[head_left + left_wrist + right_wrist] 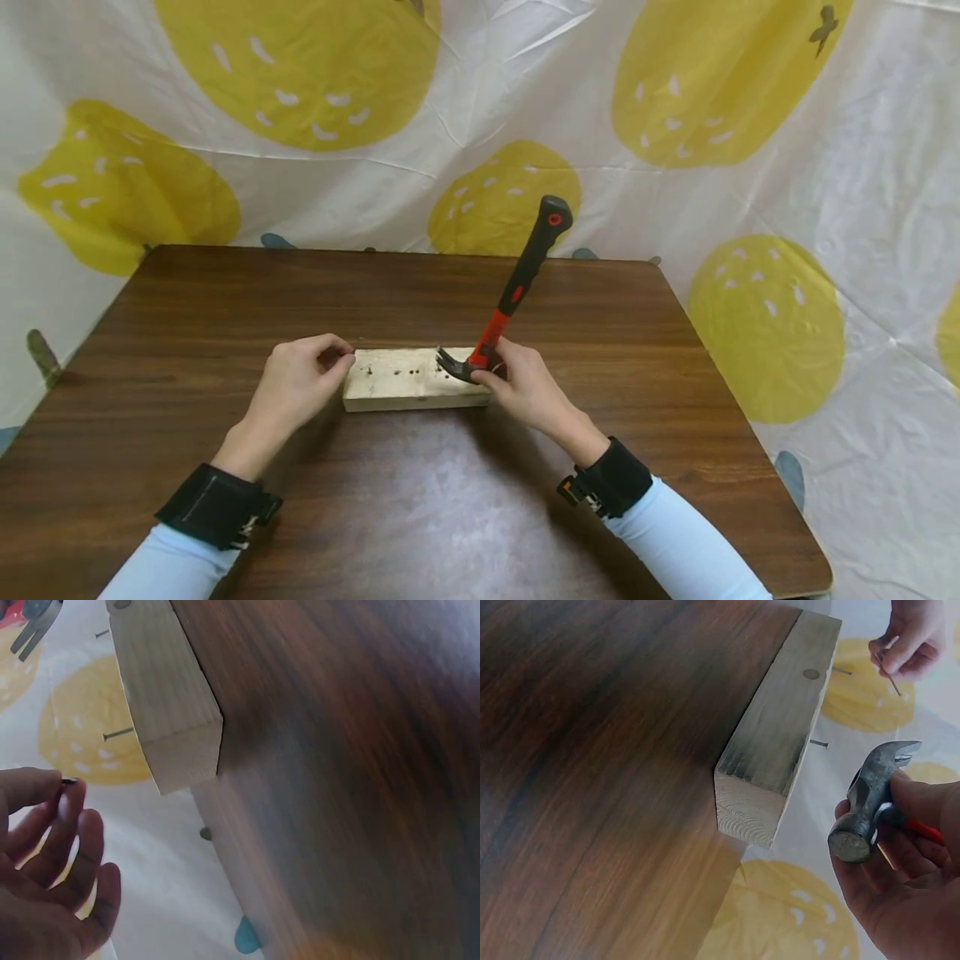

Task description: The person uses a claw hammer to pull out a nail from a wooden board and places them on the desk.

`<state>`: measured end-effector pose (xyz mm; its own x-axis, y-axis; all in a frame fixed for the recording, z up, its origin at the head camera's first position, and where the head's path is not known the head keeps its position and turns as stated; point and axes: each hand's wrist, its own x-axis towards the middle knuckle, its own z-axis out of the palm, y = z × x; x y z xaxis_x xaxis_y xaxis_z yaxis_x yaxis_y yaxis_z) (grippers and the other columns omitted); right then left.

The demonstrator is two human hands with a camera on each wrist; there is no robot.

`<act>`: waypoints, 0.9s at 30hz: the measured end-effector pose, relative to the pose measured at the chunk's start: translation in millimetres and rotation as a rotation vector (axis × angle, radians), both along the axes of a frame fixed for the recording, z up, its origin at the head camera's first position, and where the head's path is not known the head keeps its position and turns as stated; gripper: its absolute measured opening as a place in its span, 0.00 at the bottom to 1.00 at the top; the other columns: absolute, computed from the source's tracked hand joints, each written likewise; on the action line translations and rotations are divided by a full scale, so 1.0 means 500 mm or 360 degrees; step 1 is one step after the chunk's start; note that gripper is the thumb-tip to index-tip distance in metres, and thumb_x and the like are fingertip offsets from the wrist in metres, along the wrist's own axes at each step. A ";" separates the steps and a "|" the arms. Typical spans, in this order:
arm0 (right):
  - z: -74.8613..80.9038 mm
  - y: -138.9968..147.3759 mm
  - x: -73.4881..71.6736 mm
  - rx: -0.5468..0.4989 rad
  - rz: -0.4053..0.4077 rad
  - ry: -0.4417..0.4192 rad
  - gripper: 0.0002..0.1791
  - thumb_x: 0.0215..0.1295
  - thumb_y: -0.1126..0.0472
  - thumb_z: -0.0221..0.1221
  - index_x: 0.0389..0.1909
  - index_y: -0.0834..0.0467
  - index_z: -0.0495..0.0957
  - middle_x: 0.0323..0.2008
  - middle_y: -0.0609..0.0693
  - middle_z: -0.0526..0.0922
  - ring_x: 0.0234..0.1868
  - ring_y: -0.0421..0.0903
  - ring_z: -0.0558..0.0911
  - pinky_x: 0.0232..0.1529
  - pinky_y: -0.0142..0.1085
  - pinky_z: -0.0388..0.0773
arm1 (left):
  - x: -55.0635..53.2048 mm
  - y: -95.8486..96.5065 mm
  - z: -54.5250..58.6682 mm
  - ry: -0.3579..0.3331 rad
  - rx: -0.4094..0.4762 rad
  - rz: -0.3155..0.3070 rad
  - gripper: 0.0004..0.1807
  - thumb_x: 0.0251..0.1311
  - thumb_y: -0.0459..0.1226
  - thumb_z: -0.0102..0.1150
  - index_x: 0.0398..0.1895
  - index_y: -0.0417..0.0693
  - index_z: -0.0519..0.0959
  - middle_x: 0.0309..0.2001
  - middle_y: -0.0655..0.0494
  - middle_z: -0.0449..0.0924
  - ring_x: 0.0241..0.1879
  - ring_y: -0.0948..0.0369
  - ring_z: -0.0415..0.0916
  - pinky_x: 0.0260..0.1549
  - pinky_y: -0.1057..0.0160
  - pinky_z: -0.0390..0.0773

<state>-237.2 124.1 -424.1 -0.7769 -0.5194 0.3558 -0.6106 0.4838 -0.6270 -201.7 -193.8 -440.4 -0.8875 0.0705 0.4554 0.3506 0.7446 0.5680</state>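
A claw hammer (527,262) is held near its head by my right hand (527,385), its black and red handle slanting up and away. In the right wrist view the fingers wrap loosely about the steel hammer head (866,799), with the claw at the upper right. My left hand (297,385) pinches a thin nail (895,681) between thumb and fingertips, beside the left end of a pale wood block (405,383). Two nails stand out of the block's top face, one (118,734) near the left end and another (819,743) near the right.
The block lies on a dark brown wooden table (420,500), with small dark holes along its top. Behind the table hangs a white cloth (360,196) with large yellow fruit prints. Both wrists wear black bands (213,508).
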 end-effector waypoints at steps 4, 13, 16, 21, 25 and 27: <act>-0.001 0.005 -0.005 0.0009 -0.0006 0.0010 0.10 0.65 0.70 0.68 0.43 0.62 0.78 0.35 0.53 0.87 0.37 0.48 0.86 0.37 0.37 0.83 | 0.002 -0.010 0.004 -0.0119 -0.0075 0.0085 0.05 0.67 0.34 0.64 0.37 0.41 0.87 0.30 0.50 0.84 0.29 0.55 0.78 0.30 0.52 0.77; -0.004 0.014 -0.005 0.0082 -0.0041 -0.0037 0.10 0.66 0.70 0.67 0.44 0.62 0.78 0.37 0.52 0.87 0.37 0.49 0.86 0.38 0.38 0.82 | 0.012 -0.041 0.003 -0.0404 -0.0266 0.0199 0.06 0.64 0.34 0.64 0.36 0.38 0.86 0.27 0.50 0.83 0.24 0.55 0.77 0.23 0.53 0.74; -0.004 0.015 -0.004 0.0103 -0.0039 -0.0038 0.10 0.66 0.70 0.67 0.45 0.61 0.77 0.38 0.52 0.87 0.37 0.49 0.86 0.37 0.38 0.83 | 0.014 -0.052 -0.001 -0.0502 -0.0349 0.0233 0.06 0.64 0.34 0.63 0.34 0.38 0.85 0.26 0.49 0.82 0.20 0.55 0.74 0.19 0.54 0.72; -0.005 0.016 -0.004 0.0150 -0.0055 -0.0003 0.12 0.65 0.70 0.68 0.45 0.61 0.77 0.38 0.52 0.87 0.36 0.48 0.86 0.37 0.38 0.83 | 0.019 -0.074 -0.009 -0.0555 -0.0458 0.0304 0.08 0.63 0.34 0.61 0.26 0.44 0.83 0.21 0.52 0.78 0.19 0.54 0.74 0.18 0.51 0.72; -0.009 0.019 -0.006 0.0173 -0.0060 0.0015 0.13 0.64 0.70 0.69 0.44 0.60 0.77 0.38 0.52 0.86 0.36 0.49 0.87 0.37 0.38 0.83 | 0.023 -0.086 -0.013 -0.0682 -0.0499 0.0310 0.12 0.63 0.36 0.62 0.20 0.49 0.78 0.20 0.55 0.73 0.21 0.54 0.71 0.20 0.51 0.71; -0.010 0.020 -0.007 0.0180 -0.0062 0.0020 0.13 0.63 0.71 0.69 0.44 0.60 0.77 0.38 0.52 0.86 0.36 0.49 0.87 0.37 0.39 0.83 | 0.025 -0.091 -0.015 -0.0739 -0.0511 0.0311 0.14 0.63 0.37 0.62 0.19 0.50 0.75 0.21 0.55 0.71 0.22 0.53 0.69 0.21 0.51 0.69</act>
<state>-240.8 134.3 -429.3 -0.7931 -0.5265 0.3064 -0.5974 0.5743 -0.5597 -189.3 -239.1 -447.7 -0.9990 -0.0441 -0.0007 -0.0414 0.9301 0.3650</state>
